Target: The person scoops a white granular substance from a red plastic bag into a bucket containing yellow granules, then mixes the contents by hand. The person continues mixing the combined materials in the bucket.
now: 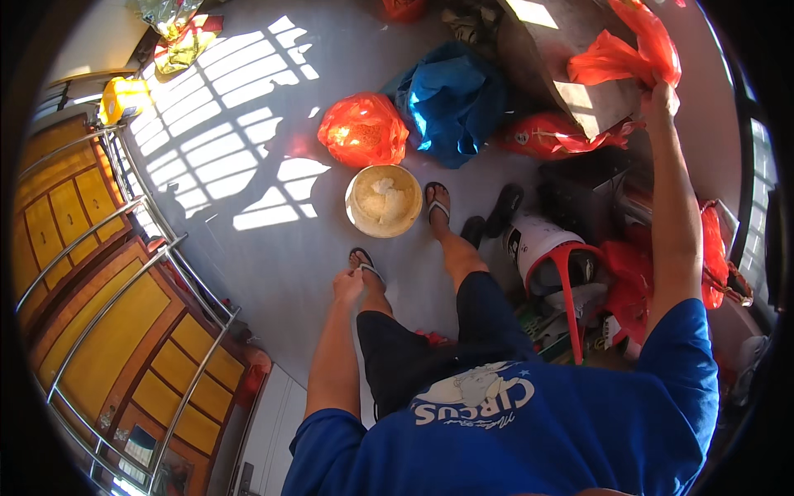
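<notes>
My right hand (661,104) is raised at the upper right, closed around the gathered part of a red plastic bag (662,49). The bag's loose ends spread out beyond my fist. Lower down, my left hand (348,284) hangs in front of my left foot, fingers curled in, with nothing visible in it. On the floor before my feet stands a round bucket (350,214) holding pale, powdery or grainy stuff. A full red plastic bag (363,130) sits just beyond it, beside a crumpled blue bag (456,99).
To the right lie another red bag (546,133), dark slippers (504,211) and a white bucket with a red handle (536,245), holding items. A cardboard sheet (595,49) leans behind. Metal railing (146,201) and yellow-brown cabinets (93,316) line the left. A yellow container (124,99) stands farther off.
</notes>
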